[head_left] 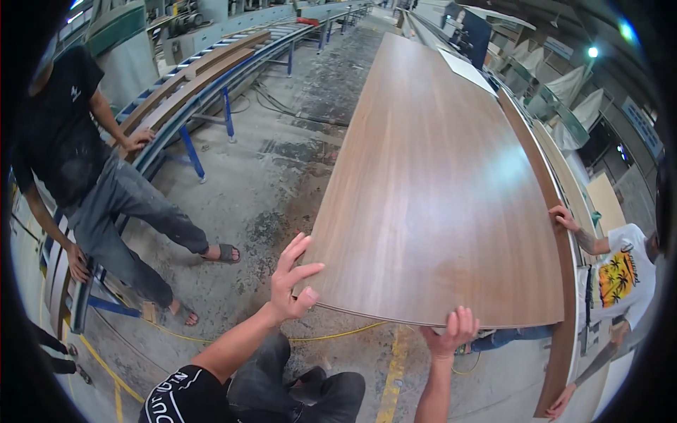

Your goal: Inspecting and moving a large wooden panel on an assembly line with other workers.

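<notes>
Running lengthwise out ahead, the wood-grain panel (437, 190) has the spread left hand (290, 283) at its near-left corner; the right hand (450, 333) pinches the near edge.

This place looks like a wood workshop inside a large hall. Wooden boards (204, 80) lie on a long roller conveyor (282, 45), machines (182, 24) stand behind it, and the stained concrete floor (236, 169) carries yellow painted lines (392, 374).
</notes>
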A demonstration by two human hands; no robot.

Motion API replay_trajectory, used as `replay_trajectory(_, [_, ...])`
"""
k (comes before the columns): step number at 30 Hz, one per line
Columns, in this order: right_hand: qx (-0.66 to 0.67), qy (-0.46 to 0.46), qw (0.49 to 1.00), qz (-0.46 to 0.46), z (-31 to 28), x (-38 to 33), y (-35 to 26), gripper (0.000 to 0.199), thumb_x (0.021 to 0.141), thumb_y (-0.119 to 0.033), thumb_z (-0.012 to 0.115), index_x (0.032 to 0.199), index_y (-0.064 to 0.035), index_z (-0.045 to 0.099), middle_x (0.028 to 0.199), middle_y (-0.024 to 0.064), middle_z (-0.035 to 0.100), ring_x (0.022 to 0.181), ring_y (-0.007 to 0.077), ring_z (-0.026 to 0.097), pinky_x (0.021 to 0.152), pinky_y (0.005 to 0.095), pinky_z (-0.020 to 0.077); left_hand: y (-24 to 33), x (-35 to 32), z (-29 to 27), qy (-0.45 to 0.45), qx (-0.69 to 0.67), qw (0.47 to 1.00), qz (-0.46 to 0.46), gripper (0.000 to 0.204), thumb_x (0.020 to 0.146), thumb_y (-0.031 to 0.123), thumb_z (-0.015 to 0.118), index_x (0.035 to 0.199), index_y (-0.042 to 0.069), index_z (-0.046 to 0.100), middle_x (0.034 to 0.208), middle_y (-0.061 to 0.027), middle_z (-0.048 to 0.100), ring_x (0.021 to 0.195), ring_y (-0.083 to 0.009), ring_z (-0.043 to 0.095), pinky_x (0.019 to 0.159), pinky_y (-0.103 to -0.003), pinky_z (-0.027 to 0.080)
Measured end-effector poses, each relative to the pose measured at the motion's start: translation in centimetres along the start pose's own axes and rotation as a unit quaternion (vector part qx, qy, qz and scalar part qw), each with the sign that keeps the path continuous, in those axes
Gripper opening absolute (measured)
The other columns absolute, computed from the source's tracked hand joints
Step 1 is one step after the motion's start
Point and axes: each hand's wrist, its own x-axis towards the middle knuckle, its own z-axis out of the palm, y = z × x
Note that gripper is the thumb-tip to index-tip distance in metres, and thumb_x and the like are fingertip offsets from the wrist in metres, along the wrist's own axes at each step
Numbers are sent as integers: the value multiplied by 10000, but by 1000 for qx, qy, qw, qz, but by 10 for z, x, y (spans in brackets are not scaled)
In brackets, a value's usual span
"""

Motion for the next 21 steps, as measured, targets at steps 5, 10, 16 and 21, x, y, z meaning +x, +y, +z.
replay_trajectory(5, [-88, 141, 986, -13, 32, 1, 0, 450, 894, -390, 680, 1164, -97, 470, 1175, 113, 563, 1097, 311, 552, 1000, 518, 383, -37, -8, 1, -35, -83, 987, 130, 222, 777, 174, 671, 936, 27, 722, 1311, -185, 584, 1303, -425, 468, 1074, -507, 372])
replay_trajectory(10, [-105, 203, 973, -19, 37, 6, 0, 476, 853, -340, 729, 1167, -77, 487, 1165, 122, 572, 1074, 319, 562, 980, 500, 412, -31, -7, 4, -32, -124, 980, 151, 179, 825, 184, 681, 913, 28, 690, 1165, -146, 627, 1295, -420, 458, 1073, -503, 364])
replay_trajectory(16, [-102, 236, 966, -27, 42, 18, -5, 560, 771, -316, 798, 1180, -63, 511, 1166, 124, 583, 1076, 323, 567, 975, 481, 430, -39, -5, 8, -31, -128, 972, 196, 284, 839, 242, 705, 1006, 27, 627, 1186, -157, 595, 1296, -426, 438, 1074, -511, 347])
replay_trajectory(21, [-78, 250, 965, -20, 42, 15, -5, 506, 767, -309, 789, 1135, -66, 540, 1133, 138, 596, 1054, 328, 571, 973, 499, 423, -42, -5, 6, -50, -120, 970, 207, 336, 859, 255, 704, 1079, 32, 582, 1219, -157, 568, 1349, -430, 382, 1083, -513, 330])
